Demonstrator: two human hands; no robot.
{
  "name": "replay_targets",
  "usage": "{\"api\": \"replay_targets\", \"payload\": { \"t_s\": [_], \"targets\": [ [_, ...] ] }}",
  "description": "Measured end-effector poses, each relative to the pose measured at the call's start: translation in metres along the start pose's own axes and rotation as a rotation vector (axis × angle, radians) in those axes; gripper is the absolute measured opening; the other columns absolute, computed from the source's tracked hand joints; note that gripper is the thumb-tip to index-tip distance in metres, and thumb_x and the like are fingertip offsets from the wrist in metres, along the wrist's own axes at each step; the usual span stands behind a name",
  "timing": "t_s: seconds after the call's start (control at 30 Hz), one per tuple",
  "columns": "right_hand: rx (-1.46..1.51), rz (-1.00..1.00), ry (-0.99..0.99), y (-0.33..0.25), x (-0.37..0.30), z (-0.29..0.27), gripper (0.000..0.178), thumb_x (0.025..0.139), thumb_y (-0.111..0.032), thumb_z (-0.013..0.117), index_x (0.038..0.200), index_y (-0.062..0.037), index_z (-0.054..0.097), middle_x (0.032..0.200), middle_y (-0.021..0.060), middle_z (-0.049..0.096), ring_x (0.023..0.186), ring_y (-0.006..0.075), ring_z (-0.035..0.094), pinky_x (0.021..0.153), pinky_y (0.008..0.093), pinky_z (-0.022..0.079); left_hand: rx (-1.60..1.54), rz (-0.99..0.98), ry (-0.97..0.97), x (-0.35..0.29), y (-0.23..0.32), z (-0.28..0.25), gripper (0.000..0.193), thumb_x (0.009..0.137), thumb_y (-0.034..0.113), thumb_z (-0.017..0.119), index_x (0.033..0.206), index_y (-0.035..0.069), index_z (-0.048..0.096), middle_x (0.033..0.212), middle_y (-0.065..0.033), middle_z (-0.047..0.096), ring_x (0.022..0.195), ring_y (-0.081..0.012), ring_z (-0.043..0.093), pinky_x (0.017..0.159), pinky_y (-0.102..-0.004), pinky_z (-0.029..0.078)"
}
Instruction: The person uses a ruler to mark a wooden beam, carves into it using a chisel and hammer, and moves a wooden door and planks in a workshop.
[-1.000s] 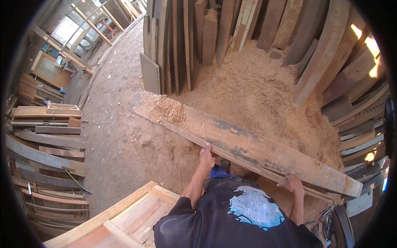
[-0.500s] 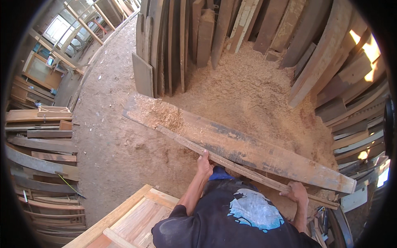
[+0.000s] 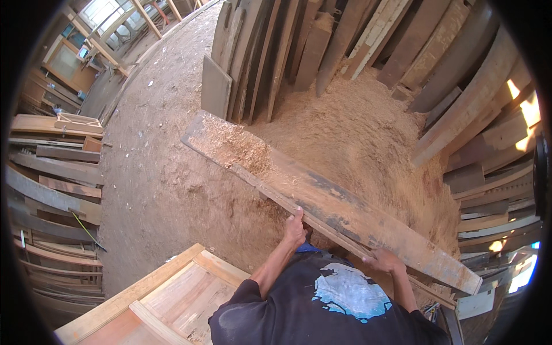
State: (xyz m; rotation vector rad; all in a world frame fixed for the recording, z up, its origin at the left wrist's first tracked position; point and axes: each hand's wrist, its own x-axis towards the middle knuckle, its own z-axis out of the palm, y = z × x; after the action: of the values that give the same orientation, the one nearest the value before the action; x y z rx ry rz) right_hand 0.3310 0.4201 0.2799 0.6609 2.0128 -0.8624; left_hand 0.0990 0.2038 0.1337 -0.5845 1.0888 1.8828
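left hand (image 3: 295,229): gripping wooden strip (image 3: 333,232); right hand (image 3: 386,261): likewise; strip runs between, extending past both

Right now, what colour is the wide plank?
The wide plank is brown with dark patches, seen in the head view.

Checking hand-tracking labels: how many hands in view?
2. The left hand grips the narrow wooden strip left of its middle; the right hand holds it farther right. Some fingers are hidden; no other hands show.
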Motion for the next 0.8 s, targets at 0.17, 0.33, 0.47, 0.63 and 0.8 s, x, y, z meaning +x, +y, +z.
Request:
{"api": "replay_targets", "payload": {
  "t_s": [0.17, 0.33, 0.47, 0.63, 0.8],
  "targets": [
    [-0.125, 0.052, 0.104, -0.031, -0.037, 0.001, 0.060, 0.092, -0.057, 0.052, 0.101, 0.0006, 0.068, 0.104, 0.0265, 0.067, 0.101, 0.0428, 0.063, 0.089, 0.0504, 0.047, 0.027, -0.052, 0.015, -0.008, 0.004, -0.003, 0.042, 0.099, 0.044, 0.055, 0.121, 0.008, 0.056, 0.110, -0.0081, 0.066, 0.100, -0.0260, 0.066, 0.086, -0.0500, 0.055],
    [-0.130, 0.089, 0.185, -0.063, -0.068, -0.019, 0.058, 0.089, -0.057, 0.055, 0.096, -0.0002, 0.069, 0.099, 0.0249, 0.067, 0.097, 0.0423, 0.064, 0.086, 0.0498, 0.049, -0.038, -0.068, -0.010, -0.015, 0.017, 0.005, 0.042, 0.100, 0.042, 0.053, 0.120, 0.006, 0.055, 0.112, -0.0112, 0.067, 0.101, -0.0273, 0.067, 0.087, -0.0490, 0.056],
    [-0.134, 0.119, 0.203, -0.098, -0.105, -0.044, 0.057, 0.087, -0.056, 0.059, 0.093, -0.0008, 0.069, 0.096, 0.0231, 0.068, 0.094, 0.0418, 0.064, 0.082, 0.0491, 0.050, -0.062, -0.097, -0.047, -0.026, 0.031, 0.017, 0.042, 0.100, 0.043, 0.053, 0.121, 0.006, 0.055, 0.110, -0.0109, 0.067, 0.101, -0.0280, 0.067, 0.088, -0.0473, 0.056],
    [-0.109, 0.055, 0.274, -0.096, -0.097, -0.043, 0.060, 0.084, -0.059, 0.063, 0.091, -0.0005, 0.069, 0.092, 0.0234, 0.068, 0.090, 0.0427, 0.065, 0.078, 0.0485, 0.051, -0.283, -0.142, -0.157, -0.035, 0.060, 0.010, 0.037, 0.097, 0.040, 0.056, 0.111, 0.007, 0.061, 0.106, -0.0092, 0.069, 0.098, -0.0278, 0.067, 0.087, -0.0451, 0.056],
    [-0.158, 0.041, 0.391, -0.065, -0.096, -0.020, 0.067, 0.082, -0.065, 0.063, 0.094, 0.0012, 0.068, 0.092, 0.0247, 0.068, 0.092, 0.0430, 0.065, 0.079, 0.0502, 0.050, -0.577, 0.021, -0.162, 0.012, 0.063, 0.039, 0.026, 0.093, 0.033, 0.059, 0.093, 0.008, 0.064, 0.076, -0.0054, 0.062, 0.069, -0.0217, 0.062, 0.072, -0.0387, 0.055]
  ]
}}
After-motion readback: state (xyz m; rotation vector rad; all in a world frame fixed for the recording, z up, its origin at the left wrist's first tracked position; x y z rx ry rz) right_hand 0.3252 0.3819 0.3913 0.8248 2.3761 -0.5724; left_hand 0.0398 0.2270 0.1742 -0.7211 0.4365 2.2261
